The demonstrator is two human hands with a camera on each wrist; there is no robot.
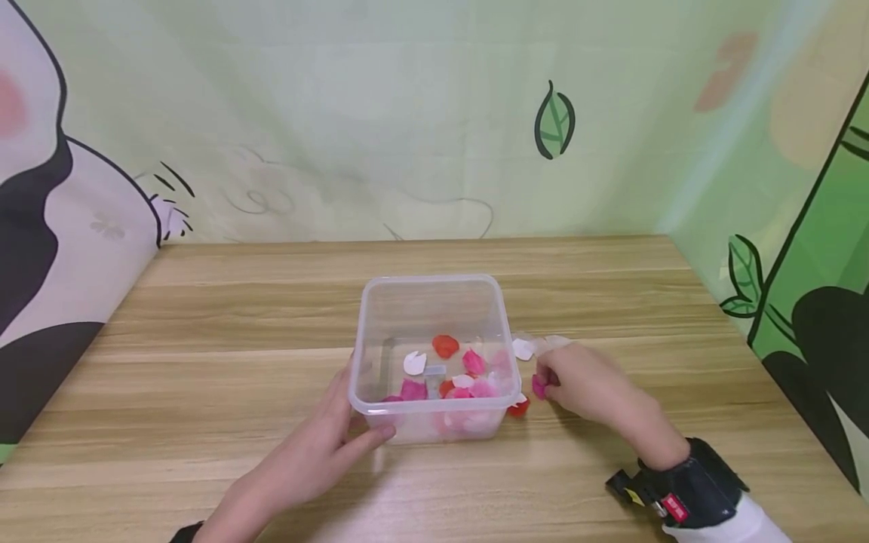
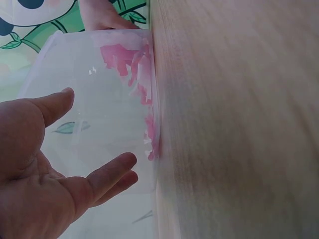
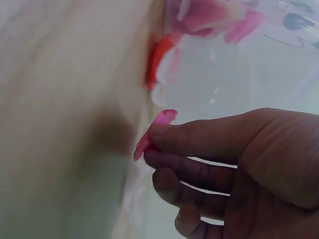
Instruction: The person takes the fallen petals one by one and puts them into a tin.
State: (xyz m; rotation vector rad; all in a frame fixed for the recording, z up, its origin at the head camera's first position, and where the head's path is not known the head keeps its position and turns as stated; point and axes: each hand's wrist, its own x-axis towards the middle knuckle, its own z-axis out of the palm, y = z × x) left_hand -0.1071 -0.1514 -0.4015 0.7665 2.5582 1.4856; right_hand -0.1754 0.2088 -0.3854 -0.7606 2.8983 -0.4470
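Observation:
A clear plastic box [image 1: 429, 280] without a lid stands on the wooden table, with red, white, pink and magenta flower petals [image 1: 445, 346] inside, thickest toward its front right corner. My left hand [image 1: 319, 437] rests around the box's front left corner, its thumb [image 1: 370, 441] in front and its fingers along the left side, partly hidden by the box. Right of the box, my right hand [image 1: 591, 381] pinches a magenta petal [image 3: 155, 133] between thumb and forefinger, low over the table.
A red petal [image 1: 519, 408] lies against the box's right side, and a white petal [image 1: 523, 348] lies farther back, close to the right hand. Behind the table [image 1: 237, 317] hangs a pale green printed cloth [image 1: 380, 121], and printed panels border both sides.

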